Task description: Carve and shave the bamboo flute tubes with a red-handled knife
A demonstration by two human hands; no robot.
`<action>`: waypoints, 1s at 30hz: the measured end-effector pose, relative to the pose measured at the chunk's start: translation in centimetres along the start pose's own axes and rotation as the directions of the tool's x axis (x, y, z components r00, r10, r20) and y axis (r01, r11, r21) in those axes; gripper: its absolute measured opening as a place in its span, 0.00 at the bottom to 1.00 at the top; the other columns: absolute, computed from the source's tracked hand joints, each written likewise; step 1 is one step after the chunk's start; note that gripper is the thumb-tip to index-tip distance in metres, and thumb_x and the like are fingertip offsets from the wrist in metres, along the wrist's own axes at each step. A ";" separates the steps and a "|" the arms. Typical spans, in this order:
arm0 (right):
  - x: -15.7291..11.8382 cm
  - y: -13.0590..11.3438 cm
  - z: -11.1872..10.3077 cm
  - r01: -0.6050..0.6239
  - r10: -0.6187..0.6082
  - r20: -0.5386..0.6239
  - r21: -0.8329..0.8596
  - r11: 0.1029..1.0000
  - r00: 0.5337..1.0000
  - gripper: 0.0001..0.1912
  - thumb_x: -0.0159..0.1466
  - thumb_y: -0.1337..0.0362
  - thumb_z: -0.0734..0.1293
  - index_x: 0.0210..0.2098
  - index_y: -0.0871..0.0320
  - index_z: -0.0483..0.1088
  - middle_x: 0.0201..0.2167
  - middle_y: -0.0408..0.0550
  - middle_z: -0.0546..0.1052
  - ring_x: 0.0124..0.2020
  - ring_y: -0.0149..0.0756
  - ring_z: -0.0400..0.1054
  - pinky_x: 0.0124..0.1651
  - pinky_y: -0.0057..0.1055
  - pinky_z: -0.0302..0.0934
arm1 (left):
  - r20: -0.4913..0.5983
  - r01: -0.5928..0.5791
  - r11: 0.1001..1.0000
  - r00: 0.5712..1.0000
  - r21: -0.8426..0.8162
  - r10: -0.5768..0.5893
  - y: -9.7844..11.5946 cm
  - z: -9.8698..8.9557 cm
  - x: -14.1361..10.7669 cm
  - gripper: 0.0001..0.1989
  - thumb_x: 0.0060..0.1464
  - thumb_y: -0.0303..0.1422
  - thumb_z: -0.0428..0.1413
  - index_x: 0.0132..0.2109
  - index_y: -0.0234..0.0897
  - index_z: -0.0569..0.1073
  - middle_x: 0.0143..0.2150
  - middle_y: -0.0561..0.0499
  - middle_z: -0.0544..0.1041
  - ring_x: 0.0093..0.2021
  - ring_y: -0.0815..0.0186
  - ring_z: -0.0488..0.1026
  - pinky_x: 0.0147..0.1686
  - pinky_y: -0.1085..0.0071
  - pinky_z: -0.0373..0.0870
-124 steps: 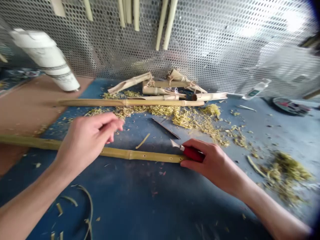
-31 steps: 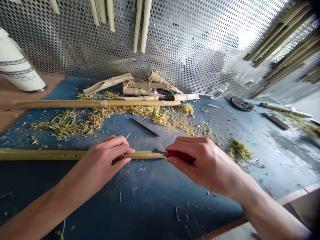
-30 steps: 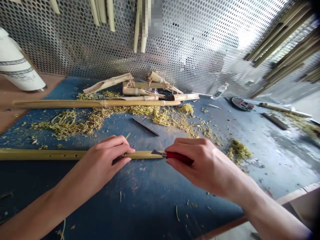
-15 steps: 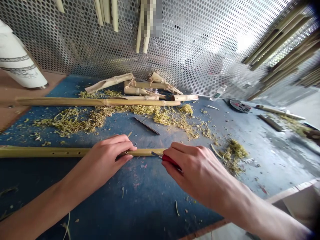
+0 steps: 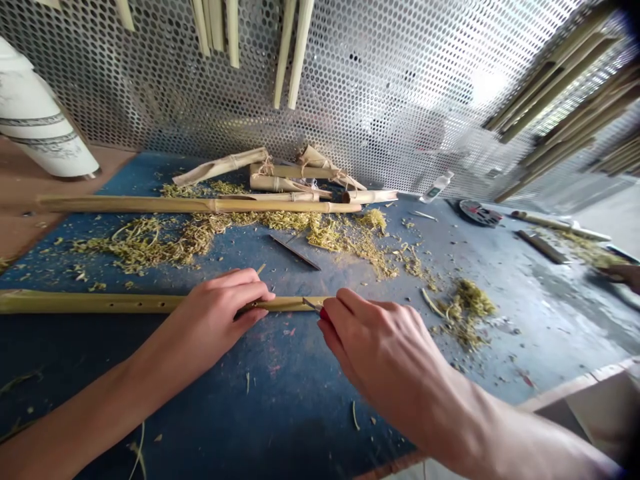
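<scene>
A long bamboo flute (image 5: pixel 90 303) with a row of small holes lies across the blue tabletop. My left hand (image 5: pixel 225 300) is closed over its middle, pressing it to the table. In my right hand (image 5: pixel 375 340) is a knife (image 5: pixel 313 305); its red handle is mostly hidden by my curled fingers. The blade's tip touches the bamboo to the right of my left hand. The part of the flute behind both hands is out of sight.
Behind lie a second bamboo pole (image 5: pixel 190 205), cut bamboo pieces (image 5: pixel 285 181), shavings (image 5: pixel 145 250) and a thin dark blade (image 5: pixel 295 252). A small bottle (image 5: pixel 437 187) and black disc (image 5: pixel 480 213) stand back right. Another person's hand (image 5: pixel 623 273) shows at the right edge.
My right hand has rolled over, turning the knife so that less of the red handle shows. My left hand stays on the flute. The other person's hand reaches further into view.
</scene>
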State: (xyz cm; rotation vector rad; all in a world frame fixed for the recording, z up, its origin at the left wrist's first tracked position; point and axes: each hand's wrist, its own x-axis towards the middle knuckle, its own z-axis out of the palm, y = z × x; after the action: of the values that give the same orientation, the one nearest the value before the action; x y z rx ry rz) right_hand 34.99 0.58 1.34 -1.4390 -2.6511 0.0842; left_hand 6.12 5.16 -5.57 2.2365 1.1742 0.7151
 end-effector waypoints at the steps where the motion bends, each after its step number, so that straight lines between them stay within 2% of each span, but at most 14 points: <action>1: 0.1 0.0 0.0 -0.045 0.044 0.019 0.016 0.999 0.999 0.16 0.82 0.62 0.59 0.40 0.51 0.74 0.35 0.49 0.81 0.22 0.41 0.68 0.29 0.40 0.41 | -0.006 -0.009 1.000 1.000 0.005 0.009 -0.1 0.1 0.0 0.14 0.80 0.45 0.57 0.50 0.45 0.84 0.50 0.50 0.85 0.49 0.57 0.84 0.45 0.66 0.74; 3: 0.5 0.5 0.1 -0.189 0.176 0.095 0.145 0.971 0.980 0.15 0.81 0.59 0.62 0.38 0.51 0.74 0.33 0.47 0.81 0.25 0.39 0.70 0.30 0.38 0.47 | -0.024 -0.038 0.999 0.999 0.016 0.038 -0.3 0.2 0.1 0.13 0.80 0.43 0.57 0.50 0.45 0.84 0.48 0.50 0.85 0.47 0.57 0.84 0.44 0.67 0.73; 5: 1.0 1.7 0.2 -0.307 0.240 0.216 0.376 0.874 0.947 0.16 0.80 0.57 0.64 0.37 0.52 0.75 0.28 0.45 0.80 0.26 0.38 0.71 0.32 0.35 0.55 | -0.047 -0.062 0.998 0.997 0.031 0.063 -0.4 0.3 0.2 0.11 0.79 0.40 0.58 0.49 0.45 0.84 0.48 0.51 0.85 0.46 0.58 0.85 0.43 0.67 0.73; 7: 1.3 3.2 0.6 -0.356 0.218 0.314 0.498 0.791 0.924 0.19 0.81 0.53 0.64 0.36 0.52 0.75 0.23 0.41 0.77 0.23 0.35 0.71 0.29 0.31 0.61 | -0.051 -0.073 0.996 0.996 0.045 0.075 -0.5 0.3 0.3 0.10 0.78 0.37 0.58 0.48 0.45 0.83 0.47 0.51 0.85 0.45 0.59 0.85 0.43 0.67 0.72; 10: 1.3 4.8 1.4 -0.338 0.164 0.344 0.541 0.770 0.924 0.23 0.83 0.49 0.62 0.36 0.53 0.75 0.21 0.38 0.75 0.20 0.34 0.68 0.25 0.29 0.62 | -0.043 -0.073 0.996 0.996 0.057 0.075 -0.6 0.3 0.4 0.09 0.77 0.35 0.58 0.46 0.45 0.83 0.47 0.50 0.85 0.45 0.59 0.85 0.42 0.67 0.72; 13: 0.8 4.9 1.6 -0.254 0.154 0.229 0.512 0.821 0.961 0.15 0.80 0.53 0.67 0.42 0.53 0.80 0.27 0.41 0.81 0.26 0.35 0.73 0.31 0.31 0.65 | -0.046 -0.063 0.996 0.997 0.064 0.066 -0.8 0.3 0.3 0.08 0.77 0.35 0.58 0.48 0.45 0.83 0.47 0.51 0.84 0.45 0.59 0.85 0.42 0.68 0.72; 16: -0.1 3.7 1.9 -0.145 0.115 0.094 0.433 0.890 0.989 0.09 0.80 0.58 0.69 0.47 0.53 0.82 0.39 0.48 0.85 0.35 0.41 0.78 0.39 0.36 0.68 | -0.040 -0.053 0.996 0.998 0.070 0.056 -0.9 0.3 0.3 0.06 0.76 0.35 0.60 0.48 0.45 0.83 0.46 0.51 0.84 0.45 0.59 0.85 0.42 0.68 0.72; 19: -1.8 1.3 2.7 -0.046 0.059 -0.037 0.279 0.959 0.998 0.13 0.83 0.63 0.63 0.49 0.55 0.81 0.42 0.53 0.84 0.36 0.47 0.80 0.34 0.42 0.66 | -0.041 -0.035 0.996 0.998 0.082 0.038 -0.8 0.4 0.4 0.07 0.74 0.34 0.60 0.47 0.45 0.84 0.46 0.50 0.85 0.46 0.58 0.86 0.42 0.68 0.73; 21: -2.9 -0.6 3.5 0.080 -0.057 -0.171 0.130 0.988 0.984 0.14 0.83 0.66 0.62 0.49 0.55 0.80 0.40 0.50 0.83 0.34 0.45 0.79 0.29 0.43 0.67 | -0.052 -0.020 0.995 0.998 0.093 0.025 -0.7 0.4 0.5 0.08 0.73 0.35 0.60 0.47 0.45 0.85 0.48 0.48 0.87 0.47 0.56 0.87 0.43 0.67 0.75; 22: -3.3 -1.4 3.7 0.164 -0.137 -0.210 0.117 0.980 0.968 0.11 0.83 0.66 0.63 0.49 0.54 0.79 0.37 0.47 0.82 0.32 0.42 0.79 0.27 0.41 0.67 | -0.052 -0.015 0.995 0.998 0.096 0.020 -0.6 0.4 0.5 0.09 0.73 0.36 0.60 0.47 0.45 0.85 0.49 0.48 0.87 0.47 0.55 0.87 0.44 0.67 0.76; 24: -3.7 -2.2 3.8 0.251 -0.205 -0.241 0.177 0.952 0.949 0.08 0.82 0.65 0.65 0.48 0.52 0.77 0.35 0.42 0.80 0.29 0.37 0.77 0.24 0.38 0.67 | -0.046 -0.008 0.996 0.999 0.093 0.012 -0.5 0.4 0.6 0.09 0.73 0.37 0.60 0.47 0.44 0.86 0.51 0.47 0.88 0.48 0.55 0.87 0.44 0.66 0.77; 25: -3.7 -2.1 3.6 0.245 -0.190 -0.241 0.227 0.943 0.952 0.07 0.82 0.64 0.66 0.47 0.51 0.76 0.34 0.41 0.80 0.29 0.37 0.78 0.24 0.37 0.67 | -0.044 -0.007 0.996 0.999 0.090 0.011 -0.5 0.3 0.6 0.10 0.73 0.37 0.60 0.46 0.44 0.86 0.50 0.47 0.88 0.47 0.54 0.87 0.44 0.66 0.77; 27: -3.3 -1.1 2.8 0.143 -0.080 -0.240 0.257 0.956 0.967 0.08 0.83 0.65 0.65 0.48 0.51 0.77 0.36 0.42 0.82 0.31 0.38 0.79 0.30 0.37 0.71 | -0.033 -0.003 0.997 0.999 0.083 0.006 -0.5 0.2 0.6 0.10 0.73 0.38 0.60 0.47 0.44 0.86 0.48 0.47 0.87 0.47 0.55 0.86 0.44 0.66 0.77; 30: -2.3 1.2 1.3 0.000 0.050 -0.211 0.229 0.974 0.976 0.09 0.82 0.64 0.65 0.49 0.50 0.79 0.38 0.44 0.84 0.30 0.38 0.79 0.31 0.38 0.67 | -0.011 -0.008 0.998 1.000 0.069 0.009 -0.6 0.0 0.6 0.11 0.74 0.39 0.59 0.47 0.44 0.86 0.46 0.48 0.86 0.45 0.55 0.86 0.42 0.67 0.75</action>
State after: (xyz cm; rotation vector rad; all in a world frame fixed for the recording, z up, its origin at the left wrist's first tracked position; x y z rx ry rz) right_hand 37.07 -0.71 -0.29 -1.3260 -2.3629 0.2140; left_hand 6.09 5.98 -5.81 2.2984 1.2126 0.7013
